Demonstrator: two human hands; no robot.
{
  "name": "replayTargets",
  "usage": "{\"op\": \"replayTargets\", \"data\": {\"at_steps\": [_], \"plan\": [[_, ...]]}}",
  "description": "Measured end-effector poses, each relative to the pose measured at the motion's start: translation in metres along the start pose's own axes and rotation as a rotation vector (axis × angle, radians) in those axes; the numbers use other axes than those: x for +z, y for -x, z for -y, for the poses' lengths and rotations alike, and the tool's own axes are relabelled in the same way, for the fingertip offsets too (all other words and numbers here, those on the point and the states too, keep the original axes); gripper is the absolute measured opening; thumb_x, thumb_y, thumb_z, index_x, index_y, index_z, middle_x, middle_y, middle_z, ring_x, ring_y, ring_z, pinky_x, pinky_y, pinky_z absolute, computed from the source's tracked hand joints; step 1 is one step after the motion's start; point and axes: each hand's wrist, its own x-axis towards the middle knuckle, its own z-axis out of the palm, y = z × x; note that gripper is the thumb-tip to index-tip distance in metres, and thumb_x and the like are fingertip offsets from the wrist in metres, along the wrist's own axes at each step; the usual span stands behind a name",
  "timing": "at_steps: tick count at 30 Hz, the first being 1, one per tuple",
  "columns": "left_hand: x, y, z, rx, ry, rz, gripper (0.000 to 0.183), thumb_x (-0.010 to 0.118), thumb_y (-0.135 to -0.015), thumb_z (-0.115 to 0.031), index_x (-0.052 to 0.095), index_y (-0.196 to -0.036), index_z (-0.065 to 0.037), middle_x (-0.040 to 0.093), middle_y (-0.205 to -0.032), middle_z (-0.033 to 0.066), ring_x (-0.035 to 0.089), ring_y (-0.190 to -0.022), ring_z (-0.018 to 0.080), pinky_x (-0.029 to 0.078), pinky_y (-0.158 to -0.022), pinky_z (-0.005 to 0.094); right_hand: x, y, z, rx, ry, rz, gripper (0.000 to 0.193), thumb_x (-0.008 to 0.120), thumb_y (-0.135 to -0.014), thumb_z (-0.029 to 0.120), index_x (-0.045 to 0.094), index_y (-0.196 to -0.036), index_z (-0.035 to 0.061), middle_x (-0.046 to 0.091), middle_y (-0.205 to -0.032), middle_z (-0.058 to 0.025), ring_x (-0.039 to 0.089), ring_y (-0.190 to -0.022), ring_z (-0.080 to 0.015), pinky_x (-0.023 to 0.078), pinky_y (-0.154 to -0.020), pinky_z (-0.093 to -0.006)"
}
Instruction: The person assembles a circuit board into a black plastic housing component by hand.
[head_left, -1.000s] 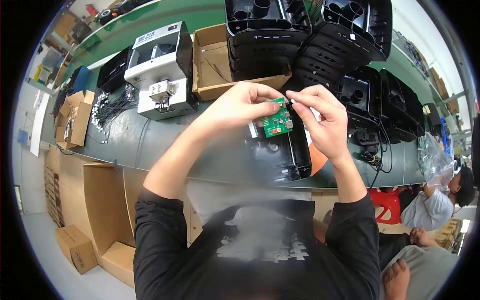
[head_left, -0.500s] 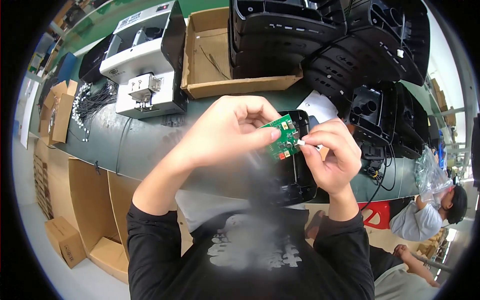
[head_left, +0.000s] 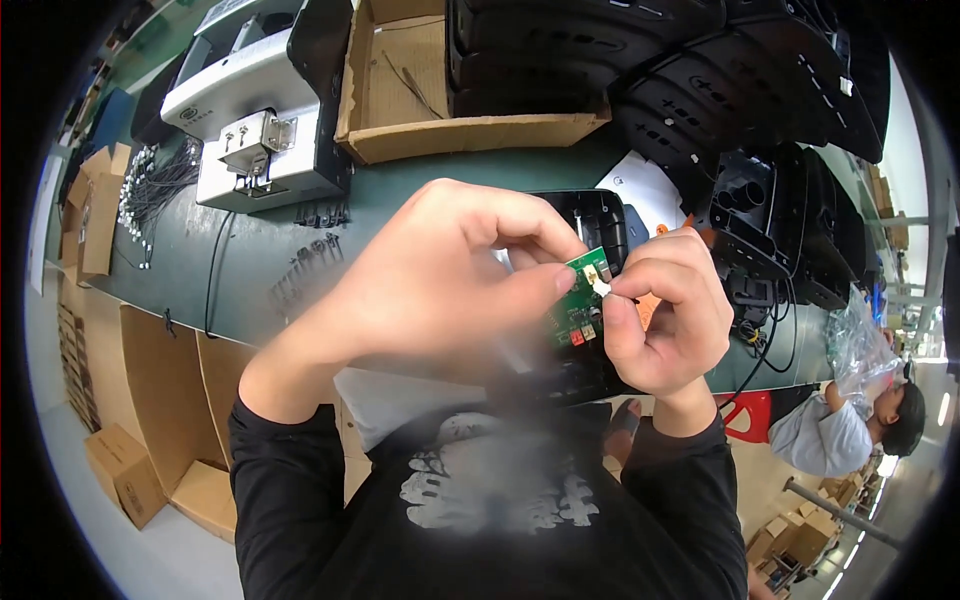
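A small green circuit board [head_left: 580,312] is pinched between the thumb and fingers of my left hand [head_left: 470,265]. Red and pale sockets show along the board, and my fingers cover its left part. My right hand [head_left: 672,305] grips a tiny white plug [head_left: 602,288] between thumb and forefinger. The plug is at a pale socket [head_left: 591,273] near the board's upper right edge; whether it is seated, I cannot tell. Beneath both hands lies an open black plastic housing [head_left: 600,215], largely hidden by them.
Stacked black housings [head_left: 560,75] rise at the back, beside an open cardboard box [head_left: 470,137]. A silver machine [head_left: 265,170] stands back left, near screws [head_left: 310,265] and a bundle of white-tipped cables [head_left: 150,195]. Another person [head_left: 825,435] sits at far right.
The white plug in my right hand has shifted from the board's right edge up to the pale socket. The board is tilted more steeply, and the whole view has shifted slightly.
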Motion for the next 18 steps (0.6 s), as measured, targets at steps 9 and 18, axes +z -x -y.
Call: {"op": "replayTargets", "data": {"at_steps": [9,18], "plan": [[-0.0001,0.0002,-0.0007,0.035,-0.156,-0.029,0.009,0.061,-0.079,0.001,0.063,-0.087,0.006,0.063,-0.077,0.0050,0.059,-0.067,0.0056,0.050,-0.060,0.0186,0.0026,-0.0011,0.0030,-0.051,0.094,-0.016,0.018,0.070,-0.058,-0.001,0.060,-0.072,0.0039,0.057,-0.070,-0.0061,0.053,-0.056,-0.0208,0.041,-0.051,-0.0281],[0.0011,0.0022,-0.0059,0.105,-0.304,-0.042,0.015,0.063,-0.076,-0.001,0.065,-0.090,0.004,0.066,-0.078,0.0087,0.061,-0.066,0.0084,0.051,-0.060,0.0201,-0.0027,-0.0027,0.0090,-0.051,0.202,0.018,0.016,0.070,-0.058,0.000,0.060,-0.070,0.0043,0.055,-0.069,-0.0056,0.053,-0.056,-0.0205,0.040,-0.050,-0.0284]]}}
